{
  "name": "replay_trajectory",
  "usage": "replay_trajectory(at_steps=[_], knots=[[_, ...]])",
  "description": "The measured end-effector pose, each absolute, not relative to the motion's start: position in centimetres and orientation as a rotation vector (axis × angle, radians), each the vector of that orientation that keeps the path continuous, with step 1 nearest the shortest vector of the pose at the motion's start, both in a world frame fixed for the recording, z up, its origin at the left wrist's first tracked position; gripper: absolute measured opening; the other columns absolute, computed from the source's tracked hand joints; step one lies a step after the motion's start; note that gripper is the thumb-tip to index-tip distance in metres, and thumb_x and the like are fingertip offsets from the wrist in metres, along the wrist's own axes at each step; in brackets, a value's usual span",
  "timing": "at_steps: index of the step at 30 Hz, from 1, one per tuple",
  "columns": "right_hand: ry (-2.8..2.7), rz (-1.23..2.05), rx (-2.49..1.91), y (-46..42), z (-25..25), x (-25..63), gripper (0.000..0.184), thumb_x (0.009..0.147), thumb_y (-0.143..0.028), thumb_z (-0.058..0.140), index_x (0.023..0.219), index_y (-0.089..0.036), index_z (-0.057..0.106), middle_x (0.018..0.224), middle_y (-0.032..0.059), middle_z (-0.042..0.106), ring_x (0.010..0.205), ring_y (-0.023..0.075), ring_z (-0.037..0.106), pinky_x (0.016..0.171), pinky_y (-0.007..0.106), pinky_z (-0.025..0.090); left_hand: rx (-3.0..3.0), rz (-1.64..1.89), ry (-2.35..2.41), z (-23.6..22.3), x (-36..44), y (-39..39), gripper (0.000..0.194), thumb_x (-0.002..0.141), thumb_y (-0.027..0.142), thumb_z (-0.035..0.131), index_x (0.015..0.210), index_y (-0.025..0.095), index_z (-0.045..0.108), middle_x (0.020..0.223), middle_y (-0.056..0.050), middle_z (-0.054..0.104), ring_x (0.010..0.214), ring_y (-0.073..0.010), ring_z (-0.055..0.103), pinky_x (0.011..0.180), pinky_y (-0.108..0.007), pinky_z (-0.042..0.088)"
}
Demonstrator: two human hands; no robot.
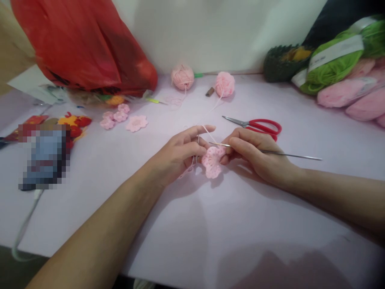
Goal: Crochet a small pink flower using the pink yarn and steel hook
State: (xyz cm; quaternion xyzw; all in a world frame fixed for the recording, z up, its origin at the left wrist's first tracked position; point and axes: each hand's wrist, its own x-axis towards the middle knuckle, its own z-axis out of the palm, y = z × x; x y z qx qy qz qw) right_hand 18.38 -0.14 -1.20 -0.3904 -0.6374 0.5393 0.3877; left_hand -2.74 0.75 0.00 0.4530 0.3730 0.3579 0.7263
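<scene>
A small pink crocheted piece (pixel 213 162) with a wavy edge hangs between my two hands. My left hand (pixel 188 150) pinches its left side between thumb and fingers, the index finger stretched out with a pink strand running over it. In my right hand (pixel 255 152) is a thin metal crochet hook (pixel 296 155), its tip at the top edge of the piece. Loops of the yarn wind around the lower fingers of my left hand. From there the strand leads back to a fluffy pink yarn ball (pixel 225 84).
Red-handled scissors (pixel 255 124) lie behind my right hand. A paler yarn ball (pixel 182 77) and pink crocheted flowers (pixel 137 123) sit farther back. A red bag (pixel 90 48) stands back left, green yarn skeins (pixel 337 60) back right. A blurred-out device (pixel 45 156) with a cable lies left.
</scene>
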Motion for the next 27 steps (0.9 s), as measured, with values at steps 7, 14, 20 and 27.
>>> replay_trajectory(at_steps=[7,14,20,27], knots=[[-1.647,1.366,-0.995,-0.21,-1.10,18.34,0.025,0.100,-0.025,0.050,0.082,-0.021,0.068,0.078,0.0001,0.070,0.076,0.0117,0.069,0.069,0.023,0.058,1.000,0.806,0.855,-0.04,-2.43,0.66,0.051,0.075,0.013,0.067,0.125,0.015,0.058,0.074,0.002,0.063,0.066,-0.0121,0.060,0.059,-0.024,0.044],[-1.647,1.376,-0.977,-0.10,-1.10,18.25,0.027,0.100,-0.026,0.051,0.079,-0.021,0.067,0.078,0.0003,0.069,0.076,0.0117,0.069,0.069,0.024,0.058,1.147,0.775,0.916,-0.41,-2.62,0.45,0.052,0.081,0.020,0.072,0.131,0.023,0.058,0.081,0.002,0.061,0.065,-0.0099,0.057,0.052,-0.022,0.035],[-1.656,1.388,-0.986,-0.09,-1.20,18.40,0.027,0.101,-0.030,0.051,0.081,-0.022,0.068,0.078,0.0005,0.070,0.076,0.0124,0.069,0.071,0.025,0.058,1.140,0.779,0.876,-0.52,-2.70,0.57,0.052,0.080,0.011,0.066,0.130,0.023,0.058,0.081,0.003,0.063,0.059,-0.0075,0.053,0.049,-0.021,0.033],[-1.635,1.413,-0.988,-0.09,-1.25,18.27,0.026,0.100,-0.031,0.052,0.080,-0.021,0.067,0.078,0.0008,0.069,0.077,0.0134,0.070,0.071,0.026,0.058,1.111,0.780,0.898,-0.48,-2.57,0.56,0.050,0.080,0.017,0.071,0.128,0.022,0.060,0.080,0.001,0.061,0.067,-0.0107,0.057,0.054,-0.022,0.037]])
